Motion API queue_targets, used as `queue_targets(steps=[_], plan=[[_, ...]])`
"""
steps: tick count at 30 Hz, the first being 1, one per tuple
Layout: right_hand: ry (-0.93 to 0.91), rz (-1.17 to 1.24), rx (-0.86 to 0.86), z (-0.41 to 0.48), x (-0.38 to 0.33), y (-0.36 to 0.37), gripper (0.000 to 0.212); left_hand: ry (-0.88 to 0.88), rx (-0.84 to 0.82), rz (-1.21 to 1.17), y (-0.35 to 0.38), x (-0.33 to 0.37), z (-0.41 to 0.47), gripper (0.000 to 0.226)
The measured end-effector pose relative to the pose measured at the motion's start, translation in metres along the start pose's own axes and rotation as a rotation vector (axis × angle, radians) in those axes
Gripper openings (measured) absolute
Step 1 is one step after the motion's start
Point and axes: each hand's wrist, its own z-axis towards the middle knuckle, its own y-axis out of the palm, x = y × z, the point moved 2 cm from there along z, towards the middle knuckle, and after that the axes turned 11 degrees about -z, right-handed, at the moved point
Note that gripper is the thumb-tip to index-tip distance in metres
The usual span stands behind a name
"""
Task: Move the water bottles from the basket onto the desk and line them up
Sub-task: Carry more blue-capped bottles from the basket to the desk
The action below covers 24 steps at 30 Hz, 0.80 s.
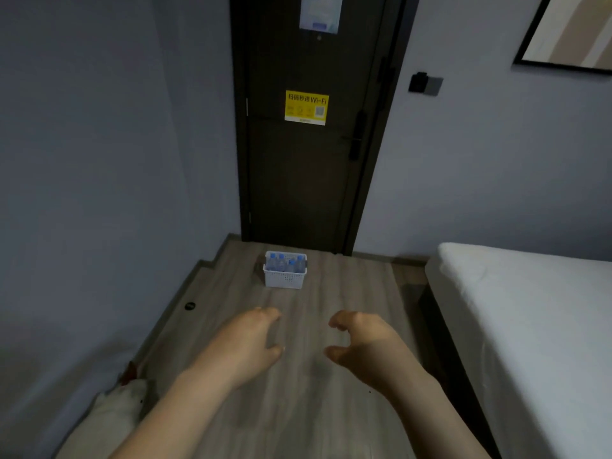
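A white perforated plastic basket point(284, 277) stands on the wooden floor point(347, 293) just in front of a dark door. Several clear water bottles point(286, 264) with blue caps stand upright inside it. My left hand point(246, 344) and my right hand point(362, 344) are stretched out in front of me, well short of the basket, about a hand's width apart. The fingers of both hang loosely curled and hold nothing. No desk shows in this view.
A dark door point(308, 154) with a yellow Wi-Fi sticker closes off the far end. A bed with a white sheet point(530, 326) fills the right side. Grey walls flank the floor; a white cloth point(112, 415) lies at lower left, near a small black floor disc point(189, 306).
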Motion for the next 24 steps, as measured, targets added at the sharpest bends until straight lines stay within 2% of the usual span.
queue_targets(steps=[11, 24], plan=[[0.007, -0.038, 0.041, 0.173, 0.003, 0.005, 0.049, -0.029, -0.025, -0.033, -0.018, -0.055, 0.168, 0.046], [0.025, -0.062, -0.044, 0.353, -0.005, -0.003, 0.047, -0.008, -0.046, -0.073, -0.061, -0.122, 0.345, 0.049]])
